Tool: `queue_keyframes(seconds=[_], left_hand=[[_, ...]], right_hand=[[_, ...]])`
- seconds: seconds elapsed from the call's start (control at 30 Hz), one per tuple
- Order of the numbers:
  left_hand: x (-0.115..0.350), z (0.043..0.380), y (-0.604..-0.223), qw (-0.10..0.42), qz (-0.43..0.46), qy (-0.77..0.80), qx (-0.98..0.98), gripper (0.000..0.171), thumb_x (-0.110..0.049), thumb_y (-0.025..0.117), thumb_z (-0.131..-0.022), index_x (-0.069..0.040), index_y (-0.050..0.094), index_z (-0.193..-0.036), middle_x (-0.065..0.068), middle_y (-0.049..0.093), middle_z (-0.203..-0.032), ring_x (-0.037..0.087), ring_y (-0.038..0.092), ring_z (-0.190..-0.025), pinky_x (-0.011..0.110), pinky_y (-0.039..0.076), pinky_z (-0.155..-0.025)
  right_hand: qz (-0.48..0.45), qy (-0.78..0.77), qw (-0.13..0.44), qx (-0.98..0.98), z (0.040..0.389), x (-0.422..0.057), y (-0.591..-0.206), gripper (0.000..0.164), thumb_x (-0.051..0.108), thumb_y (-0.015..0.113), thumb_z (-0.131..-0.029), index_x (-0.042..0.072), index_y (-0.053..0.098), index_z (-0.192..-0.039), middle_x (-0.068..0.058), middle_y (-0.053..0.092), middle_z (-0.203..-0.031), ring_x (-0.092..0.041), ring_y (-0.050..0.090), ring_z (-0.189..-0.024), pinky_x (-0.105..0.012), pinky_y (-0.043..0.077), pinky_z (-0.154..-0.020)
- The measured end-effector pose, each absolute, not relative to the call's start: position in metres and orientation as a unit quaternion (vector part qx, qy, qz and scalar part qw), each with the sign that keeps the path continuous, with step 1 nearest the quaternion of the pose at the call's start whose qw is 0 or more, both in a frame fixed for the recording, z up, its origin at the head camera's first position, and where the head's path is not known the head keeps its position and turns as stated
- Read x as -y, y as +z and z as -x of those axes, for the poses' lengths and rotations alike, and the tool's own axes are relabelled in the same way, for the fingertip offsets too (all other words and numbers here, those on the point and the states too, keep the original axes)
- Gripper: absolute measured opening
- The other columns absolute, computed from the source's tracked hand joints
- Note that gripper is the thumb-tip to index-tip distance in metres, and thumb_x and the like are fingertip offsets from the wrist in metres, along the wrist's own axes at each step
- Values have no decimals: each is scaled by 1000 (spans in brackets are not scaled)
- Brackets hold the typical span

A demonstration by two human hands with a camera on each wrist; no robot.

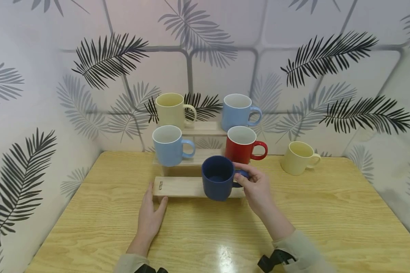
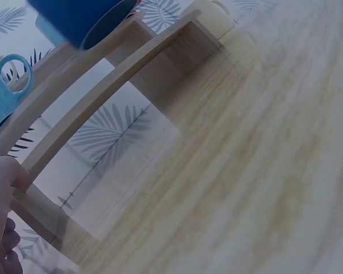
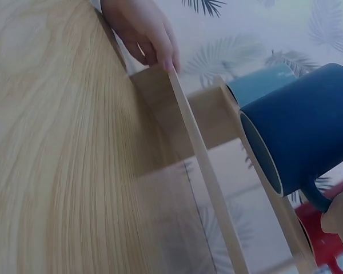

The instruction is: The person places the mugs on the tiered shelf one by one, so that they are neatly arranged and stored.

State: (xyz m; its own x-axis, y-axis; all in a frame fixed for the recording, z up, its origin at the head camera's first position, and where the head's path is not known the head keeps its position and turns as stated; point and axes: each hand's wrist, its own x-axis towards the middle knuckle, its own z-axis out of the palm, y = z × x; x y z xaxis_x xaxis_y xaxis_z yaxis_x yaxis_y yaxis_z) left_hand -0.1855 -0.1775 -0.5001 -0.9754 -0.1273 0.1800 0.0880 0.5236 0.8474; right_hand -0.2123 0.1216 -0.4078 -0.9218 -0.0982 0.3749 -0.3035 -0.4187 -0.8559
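My right hand (image 1: 257,188) pinches the handle of a dark blue mug (image 1: 217,185). The mug is upright over the right part of the bottom step of a wooden three-step rack (image 1: 182,186); the right wrist view shows a gap beneath it. My left hand (image 1: 151,217) grips the left end of that step, its thumb at the front edge. On the middle step stand a light blue mug (image 1: 168,151) at left and a red mug (image 1: 239,149) at right. The top step bears a pale yellow mug (image 1: 170,110) and another light blue mug (image 1: 237,113).
A second pale yellow mug (image 1: 294,161) stands on the wooden table (image 1: 328,212), right of the rack and near the wall. Behind the rack rises a leaf-patterned wall (image 1: 222,34). Bare tabletop lies in front of the rack and at both sides.
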Motion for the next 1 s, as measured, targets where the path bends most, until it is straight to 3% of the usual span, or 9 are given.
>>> queue_keyframes(seconds=[0.27,0.33,0.53,0.73,0.9,1.0], left_hand=[[178,187,-504,123,-7,-492,862,72,-31,52,-99,-2,13,-152,21,17,-155,36,16,-142,51,18,-113],[179,187,-505,130,-5,-492,861,72,-30,53,-99,-1,15,-152,22,19,-154,36,18,-141,51,18,-113],[181,189,-507,145,-3,-496,856,70,-28,55,-98,-4,18,-152,20,24,-153,34,22,-140,50,21,-112],[185,191,-506,145,2,-498,855,68,-28,56,-97,-2,23,-151,22,28,-151,36,26,-138,52,23,-111],[193,191,-506,149,24,-498,854,66,-28,57,-97,-1,27,-149,24,48,-137,37,42,-128,53,31,-106],[197,191,-505,152,45,-498,853,62,-26,55,-98,-2,29,-149,24,48,-137,38,44,-127,55,33,-104]], right_hand=[[-208,812,58,542,227,-69,-418,28,-7,67,-84,8,74,-107,-1,70,-103,-15,65,-88,-26,55,-79],[-221,807,59,544,230,-59,-419,26,0,71,-83,2,72,-108,-1,70,-103,-14,65,-88,-27,55,-78],[-234,799,50,551,238,-30,-422,39,6,74,-82,-16,61,-112,-1,71,-103,-14,65,-90,-26,55,-78],[-235,799,49,552,244,-12,-427,35,-3,71,-83,-18,59,-111,-4,71,-104,-15,65,-94,-26,54,-79],[-229,807,44,542,248,-3,-432,34,-6,69,-83,-19,59,-112,-3,71,-103,-15,64,-94,-25,54,-78],[-224,814,42,534,249,2,-436,33,-8,68,-83,-20,58,-112,-3,70,-104,-13,64,-94,-23,54,-77]])
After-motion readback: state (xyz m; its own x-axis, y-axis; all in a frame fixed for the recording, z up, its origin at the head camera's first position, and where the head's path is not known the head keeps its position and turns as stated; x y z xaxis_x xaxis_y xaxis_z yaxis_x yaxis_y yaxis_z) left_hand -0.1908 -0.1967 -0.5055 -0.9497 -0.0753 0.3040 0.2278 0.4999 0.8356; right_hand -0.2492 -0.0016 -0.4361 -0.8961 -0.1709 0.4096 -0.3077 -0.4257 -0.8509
